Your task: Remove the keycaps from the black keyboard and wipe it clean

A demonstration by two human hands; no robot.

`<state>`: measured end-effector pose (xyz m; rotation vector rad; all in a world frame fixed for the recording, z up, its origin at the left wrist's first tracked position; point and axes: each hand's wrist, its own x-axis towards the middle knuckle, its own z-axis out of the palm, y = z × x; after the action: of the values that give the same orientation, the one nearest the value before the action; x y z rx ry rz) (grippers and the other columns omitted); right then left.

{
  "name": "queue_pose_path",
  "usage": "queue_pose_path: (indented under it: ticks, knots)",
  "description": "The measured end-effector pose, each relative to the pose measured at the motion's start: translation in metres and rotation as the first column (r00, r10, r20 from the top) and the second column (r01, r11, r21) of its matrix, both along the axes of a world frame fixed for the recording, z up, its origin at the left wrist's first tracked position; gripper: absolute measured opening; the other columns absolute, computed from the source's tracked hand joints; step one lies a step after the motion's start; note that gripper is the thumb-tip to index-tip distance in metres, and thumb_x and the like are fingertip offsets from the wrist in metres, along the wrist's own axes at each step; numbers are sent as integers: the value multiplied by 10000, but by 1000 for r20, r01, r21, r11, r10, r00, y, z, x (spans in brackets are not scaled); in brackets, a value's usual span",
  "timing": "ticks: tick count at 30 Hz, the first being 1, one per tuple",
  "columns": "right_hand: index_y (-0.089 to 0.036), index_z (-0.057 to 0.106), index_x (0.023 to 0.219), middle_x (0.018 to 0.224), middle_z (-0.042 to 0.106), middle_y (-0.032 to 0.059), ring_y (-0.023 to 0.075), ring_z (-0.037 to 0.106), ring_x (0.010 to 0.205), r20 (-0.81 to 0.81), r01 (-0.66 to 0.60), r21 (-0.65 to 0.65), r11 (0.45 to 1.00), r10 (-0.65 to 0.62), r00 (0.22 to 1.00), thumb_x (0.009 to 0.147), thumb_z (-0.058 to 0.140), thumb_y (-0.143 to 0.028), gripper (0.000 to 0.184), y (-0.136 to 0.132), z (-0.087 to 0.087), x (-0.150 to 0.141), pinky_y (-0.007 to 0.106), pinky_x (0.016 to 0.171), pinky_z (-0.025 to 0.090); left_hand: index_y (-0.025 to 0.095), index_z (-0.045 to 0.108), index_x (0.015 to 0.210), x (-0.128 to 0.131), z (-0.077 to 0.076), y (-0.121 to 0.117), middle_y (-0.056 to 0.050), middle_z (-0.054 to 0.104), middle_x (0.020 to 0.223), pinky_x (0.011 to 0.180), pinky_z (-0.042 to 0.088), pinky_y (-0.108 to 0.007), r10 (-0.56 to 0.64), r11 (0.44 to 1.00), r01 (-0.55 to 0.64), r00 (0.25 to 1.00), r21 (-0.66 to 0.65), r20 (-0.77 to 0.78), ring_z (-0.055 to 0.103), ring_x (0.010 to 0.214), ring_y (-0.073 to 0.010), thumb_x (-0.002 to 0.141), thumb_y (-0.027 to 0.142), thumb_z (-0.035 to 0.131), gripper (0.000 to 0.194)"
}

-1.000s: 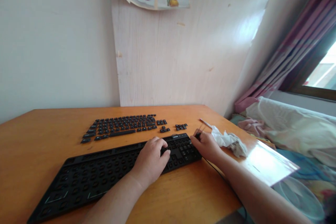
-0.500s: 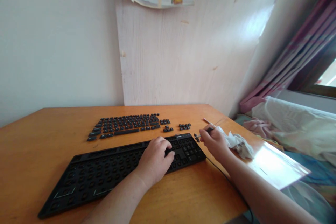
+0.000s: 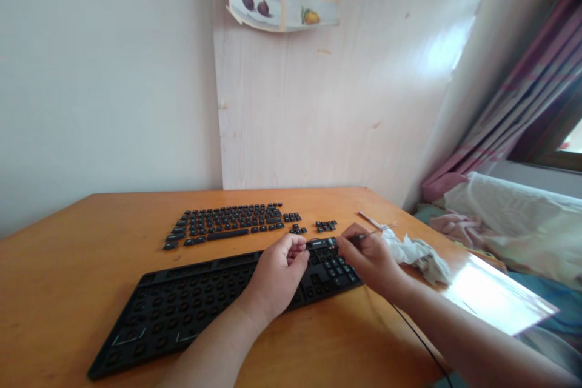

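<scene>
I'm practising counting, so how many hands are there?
2. The left hand is over the black keyboard; the right hand, by its number keys, holds a thin tool. No others show.

A hand could slide over the bare left part of the orange-brown wooden table (image 3: 68,254). A thin strip of wood lies between the long black plastic keyboard base (image 3: 168,309) and the rows of little black square keys (image 3: 231,218). Over the base, a small gap is left between the left hand (image 3: 280,276) and the right hand (image 3: 370,259). On the right, the crumpled white and grey cloth (image 3: 416,254) and thin black cord (image 3: 422,341) get in the way.
</scene>
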<state>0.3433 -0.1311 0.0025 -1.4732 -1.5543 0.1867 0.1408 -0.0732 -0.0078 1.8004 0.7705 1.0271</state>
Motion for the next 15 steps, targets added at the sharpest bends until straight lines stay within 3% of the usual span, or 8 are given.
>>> queue_pose_path:
  ticks: [4,8,15]
  knots:
    - [-203,563,720,637,579,6,127,512,581,161,-74,65,995,63,985,877,527,-312,195,-5,9,-25,240,555,402,161,632,1081,0,7,-3,-78,702,957,822,507,-326,-78,955,123,982,-271,172,651,880,-188,836,397,626,340]
    - [-205,580,782,667,612,-2,115,548,594,235,-212,101,972,184,954,881,530,-255,121,-1,7,-43,224,590,427,135,648,1001,0,5,-2,-72,690,893,791,512,-320,-99,894,209,954,-395,282,645,821,-176,795,396,676,334]
    - [-207,620,991,840,682,52,134,621,709,363,-352,73,933,304,881,905,508,-206,142,-2,6,-52,241,682,474,140,669,915,-2,1,6,-47,686,843,746,516,-288,98,906,59,934,-419,343,628,758,-145,736,343,721,276]
